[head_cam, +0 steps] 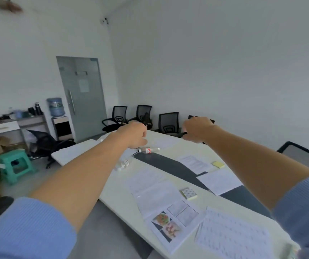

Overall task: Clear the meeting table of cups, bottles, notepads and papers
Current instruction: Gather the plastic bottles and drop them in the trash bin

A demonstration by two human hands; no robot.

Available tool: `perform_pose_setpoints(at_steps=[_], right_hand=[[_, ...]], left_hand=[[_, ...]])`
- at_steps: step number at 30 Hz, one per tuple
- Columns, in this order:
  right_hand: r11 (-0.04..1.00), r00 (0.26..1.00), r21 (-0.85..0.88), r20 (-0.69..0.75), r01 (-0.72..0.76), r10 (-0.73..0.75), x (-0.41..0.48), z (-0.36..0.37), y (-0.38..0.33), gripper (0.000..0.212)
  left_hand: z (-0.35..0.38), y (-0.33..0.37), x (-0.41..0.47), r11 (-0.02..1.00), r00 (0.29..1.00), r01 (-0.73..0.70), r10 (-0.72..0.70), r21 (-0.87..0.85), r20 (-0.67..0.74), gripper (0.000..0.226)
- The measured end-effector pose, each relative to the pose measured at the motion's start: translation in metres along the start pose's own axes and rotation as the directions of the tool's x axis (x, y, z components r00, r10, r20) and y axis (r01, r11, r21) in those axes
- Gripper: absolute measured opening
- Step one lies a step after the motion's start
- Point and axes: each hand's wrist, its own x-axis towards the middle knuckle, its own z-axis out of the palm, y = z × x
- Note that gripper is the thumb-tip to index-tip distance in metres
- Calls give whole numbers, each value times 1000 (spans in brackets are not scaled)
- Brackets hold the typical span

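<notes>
Head view: left hand [133, 134] and right hand [198, 129] curl above the table [120, 193]; any hold cannot be told.

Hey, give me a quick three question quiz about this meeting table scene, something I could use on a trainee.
1. True or false: the bottle just below the left hand stands upright.
2. The yellow sticky pad lies on: A the table, B a chair, C the floor.
3. What colour is the stool left of the table?
Key: 1 false, it lies on its side; 2 A; 3 green.
</notes>
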Motion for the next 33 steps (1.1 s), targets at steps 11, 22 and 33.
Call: perform_pose_setpoints(at_steps=[11,22,33], right_hand=[[935,938,94,26,343,-346,209,67,-152,35],[948,954,173,94,267,-286,410,117,-283,35],[970,968,240,247,-26,-35,569,198,-267,35]], left_hand=[[75,-191,63,938,929,346,-340,-19,147,29],[130,-411,197,936,912,350,-344,13,224,28],[217,-478,395,968,929,223,-175,-112,327,29]])
